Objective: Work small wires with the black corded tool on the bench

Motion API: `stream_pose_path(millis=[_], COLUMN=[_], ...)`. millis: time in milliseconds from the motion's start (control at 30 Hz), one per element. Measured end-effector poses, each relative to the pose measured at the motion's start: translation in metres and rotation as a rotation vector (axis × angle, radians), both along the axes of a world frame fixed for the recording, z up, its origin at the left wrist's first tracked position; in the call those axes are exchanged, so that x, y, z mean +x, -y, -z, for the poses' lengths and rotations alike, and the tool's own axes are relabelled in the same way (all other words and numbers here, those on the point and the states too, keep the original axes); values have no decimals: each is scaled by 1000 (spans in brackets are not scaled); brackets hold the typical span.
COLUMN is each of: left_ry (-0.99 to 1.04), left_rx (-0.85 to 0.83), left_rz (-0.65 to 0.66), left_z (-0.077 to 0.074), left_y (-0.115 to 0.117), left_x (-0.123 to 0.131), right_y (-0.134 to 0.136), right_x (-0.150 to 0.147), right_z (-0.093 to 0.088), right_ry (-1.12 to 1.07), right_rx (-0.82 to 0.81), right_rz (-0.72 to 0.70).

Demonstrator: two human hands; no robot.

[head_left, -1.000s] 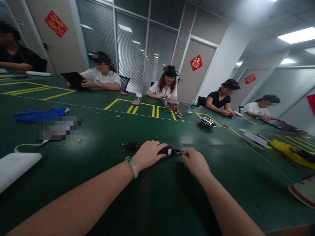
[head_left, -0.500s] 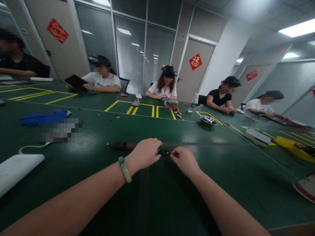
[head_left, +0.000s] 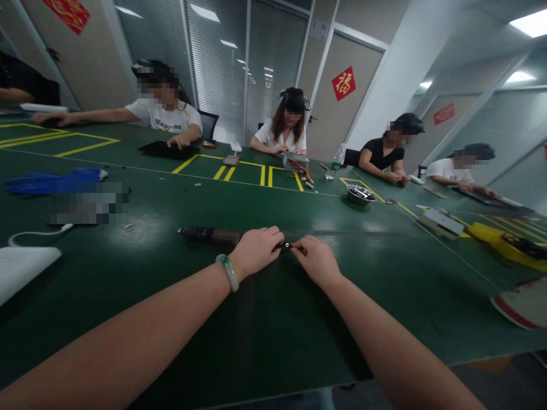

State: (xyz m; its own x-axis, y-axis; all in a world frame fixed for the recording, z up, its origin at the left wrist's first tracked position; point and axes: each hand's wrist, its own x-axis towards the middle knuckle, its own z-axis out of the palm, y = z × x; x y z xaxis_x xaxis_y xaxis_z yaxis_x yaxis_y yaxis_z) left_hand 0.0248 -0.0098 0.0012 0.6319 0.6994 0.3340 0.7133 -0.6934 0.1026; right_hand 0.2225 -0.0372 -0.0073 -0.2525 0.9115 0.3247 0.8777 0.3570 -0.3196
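A long dark tool (head_left: 211,234) lies flat on the green table (head_left: 273,319), its handle end pointing left. My left hand (head_left: 256,250) is wrapped over the tool's right part, with a pale green bangle on the wrist. My right hand (head_left: 314,262) is closed in a pinch at the tool's tip, where a small brass-coloured piece (head_left: 286,245) shows between the two hands. What the right fingers hold is too small to make out.
A white flat box (head_left: 23,270) with a cable lies at the left, blue gloves (head_left: 51,181) behind it. A metal bowl (head_left: 360,195), a water bottle (head_left: 335,164) and a yellow object (head_left: 499,244) stand further off. Several other people sit along the far side.
My right hand has slid left along the tool toward my left hand, so the exposed tip is now much shorter. The view has tilted slightly downward.
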Motion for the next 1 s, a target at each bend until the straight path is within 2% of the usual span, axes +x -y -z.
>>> stream_pose_path(millis=[300, 500, 1000], left_ry=[79, 111, 104], left_rx=[-10, -4, 14], left_rz=[54, 73, 95], left_z=[0, 3, 6], left_y=[-5, -8, -10], left_x=[-4, -5, -5], right_y=[-3, -4, -6], right_x=[-2, -3, -6], right_z=[8, 12, 13], right_ry=[49, 26, 25], right_rx=[-9, 41, 44], right_rz=[-50, -80, -84])
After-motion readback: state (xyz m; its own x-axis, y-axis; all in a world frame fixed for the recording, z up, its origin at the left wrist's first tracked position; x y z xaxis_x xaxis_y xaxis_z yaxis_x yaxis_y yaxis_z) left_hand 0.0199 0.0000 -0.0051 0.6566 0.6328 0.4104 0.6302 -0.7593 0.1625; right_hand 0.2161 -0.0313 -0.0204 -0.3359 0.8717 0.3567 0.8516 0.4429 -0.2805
